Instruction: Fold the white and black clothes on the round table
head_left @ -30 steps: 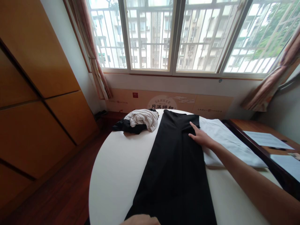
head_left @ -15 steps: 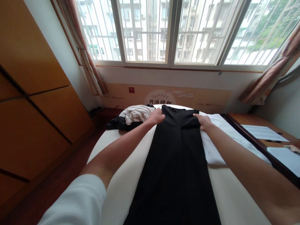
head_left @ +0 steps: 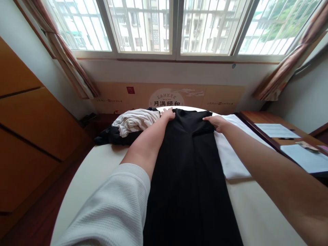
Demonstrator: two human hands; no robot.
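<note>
Black trousers point(head_left: 184, 164) lie lengthwise on a white round-edged table point(head_left: 84, 177), waist end at the far side. My left hand point(head_left: 167, 113) rests at the left corner of the waist, fingers spread, with the thumb side touching the black cloth. At the right edge, just below the waist, my right hand point(head_left: 217, 123) has the cloth pinched, thumb on top and the other fingers partly hidden. Folded white cloth point(head_left: 232, 160) lies under and beside the trousers on the right.
Left of the trousers, a crumpled whitish garment point(head_left: 135, 121) sits on black cloth point(head_left: 110, 135). A wooden desk point(head_left: 258, 118) with papers point(head_left: 278, 130) and pens adjoins on the right. A wooden cabinet point(head_left: 30, 126) stands at left; a printed cardboard panel point(head_left: 110, 94) is below the window.
My left hand has loosened from a closed grip to spread fingers at the waist corner. My right hand stays at the right edge. The view has tipped down and shifted.
</note>
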